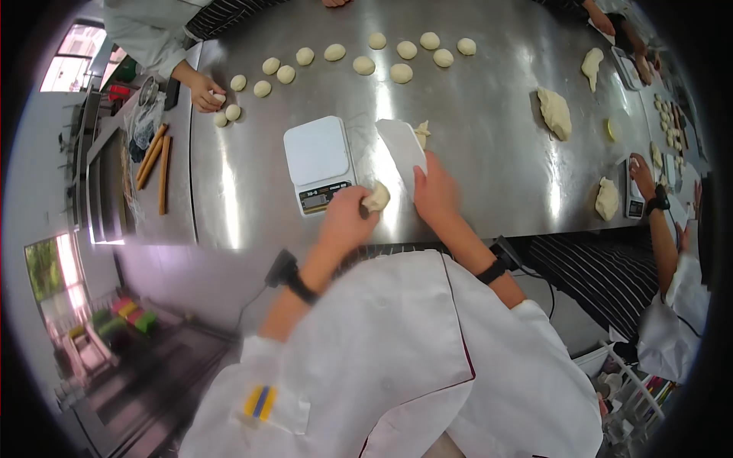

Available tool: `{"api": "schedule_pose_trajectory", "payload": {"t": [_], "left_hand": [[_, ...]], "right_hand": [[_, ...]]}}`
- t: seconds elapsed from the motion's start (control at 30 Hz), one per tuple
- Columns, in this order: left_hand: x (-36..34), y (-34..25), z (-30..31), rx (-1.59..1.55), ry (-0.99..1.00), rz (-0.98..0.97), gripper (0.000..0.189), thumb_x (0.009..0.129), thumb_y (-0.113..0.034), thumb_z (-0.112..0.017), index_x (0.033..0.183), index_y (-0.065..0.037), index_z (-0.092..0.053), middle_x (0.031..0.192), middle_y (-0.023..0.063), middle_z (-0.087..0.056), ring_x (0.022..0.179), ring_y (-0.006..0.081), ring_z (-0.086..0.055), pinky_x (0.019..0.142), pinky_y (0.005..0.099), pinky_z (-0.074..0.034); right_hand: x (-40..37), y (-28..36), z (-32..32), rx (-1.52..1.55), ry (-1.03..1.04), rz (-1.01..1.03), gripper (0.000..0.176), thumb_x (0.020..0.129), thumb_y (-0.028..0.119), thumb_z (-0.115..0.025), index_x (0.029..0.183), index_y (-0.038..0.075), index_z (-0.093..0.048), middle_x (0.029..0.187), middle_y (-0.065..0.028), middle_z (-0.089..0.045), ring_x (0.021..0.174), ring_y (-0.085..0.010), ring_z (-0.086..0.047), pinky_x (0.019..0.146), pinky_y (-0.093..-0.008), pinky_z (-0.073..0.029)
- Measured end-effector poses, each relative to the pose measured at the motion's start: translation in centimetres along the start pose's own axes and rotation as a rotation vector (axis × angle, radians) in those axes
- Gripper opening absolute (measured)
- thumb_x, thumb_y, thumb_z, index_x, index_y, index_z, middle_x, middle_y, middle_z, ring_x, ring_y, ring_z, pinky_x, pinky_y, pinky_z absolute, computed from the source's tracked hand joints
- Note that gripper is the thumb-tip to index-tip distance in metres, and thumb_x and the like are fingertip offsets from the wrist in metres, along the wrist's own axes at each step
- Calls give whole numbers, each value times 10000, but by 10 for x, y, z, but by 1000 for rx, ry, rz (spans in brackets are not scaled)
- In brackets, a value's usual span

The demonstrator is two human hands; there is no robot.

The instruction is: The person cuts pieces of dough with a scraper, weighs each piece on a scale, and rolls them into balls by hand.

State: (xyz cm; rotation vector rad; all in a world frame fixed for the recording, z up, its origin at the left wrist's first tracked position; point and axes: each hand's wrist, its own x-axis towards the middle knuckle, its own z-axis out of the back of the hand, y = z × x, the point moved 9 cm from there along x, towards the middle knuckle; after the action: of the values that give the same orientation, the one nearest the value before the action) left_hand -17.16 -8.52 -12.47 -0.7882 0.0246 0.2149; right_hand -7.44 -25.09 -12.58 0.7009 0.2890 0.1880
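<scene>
My left hand point(347, 220) has its fingers closed on a small piece of dough point(377, 198), just in front of the kitchen scale point(316, 153). The scale's white plate carries nothing, and its dark display panel faces me. In my right hand point(440, 191) is a white dough scraper point(401, 149), tilted, with its broad end pointing away from me. Behind the scraper's right edge a scrap of dough point(423, 134) partly shows on the steel table point(489, 145).
Several dough balls point(334, 52) lie across the far side. At left, another person's hand point(205, 93) touches one. Rolling pins point(163, 175) rest at the left edge. To the right are a larger dough lump point(555, 114) and a co-worker's hand point(643, 175) at another scale point(634, 200).
</scene>
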Motion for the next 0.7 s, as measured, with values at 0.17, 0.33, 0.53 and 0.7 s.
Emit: {"api": "schedule_pose_trajectory", "payload": {"t": [0.17, 0.33, 0.53, 0.7], "left_hand": [[23, 32, 84, 256, -195, 69, 328, 732, -118, -776, 1019, -21, -648, 946, 126, -667, 918, 298, -635, 818, 402, -518], [38, 34, 103, 564, -185, -93, 352, 743, -109, -768, 1078, -52, -676, 980, 102, -692, 938, 296, -625, 834, 405, -517], [45, 50, 119, 532, -224, 88, 306, 739, -82, -732, 1043, -53, -712, 989, 104, -703, 965, 322, -611, 879, 414, -483], [42, 55, 132, 420, -370, 59, 325, 773, -84, -709, 1097, -66, -682, 1096, 114, -680, 1011, 329, -593, 909, 419, -474]], "right_hand": [[-79, -87, 34, 286, -218, 83, 320, 977, 227, -564, 1197, -3, -536, 968, -227, -671, 866, -426, -665, 757, -465, -516], [-101, -117, 50, 322, -300, -3, 299, 972, 199, -582, 1166, -26, -545, 972, -238, -672, 870, -392, -678, 762, -432, -517], [-88, -111, 72, 375, -404, -14, 292, 973, 180, -580, 1169, -34, -545, 967, -236, -682, 883, -371, -689, 766, -411, -518], [-77, -111, 75, 395, -417, -14, 295, 973, 158, -589, 1179, -47, -538, 1002, -214, -670, 914, -306, -665, 820, -381, -498]]}}
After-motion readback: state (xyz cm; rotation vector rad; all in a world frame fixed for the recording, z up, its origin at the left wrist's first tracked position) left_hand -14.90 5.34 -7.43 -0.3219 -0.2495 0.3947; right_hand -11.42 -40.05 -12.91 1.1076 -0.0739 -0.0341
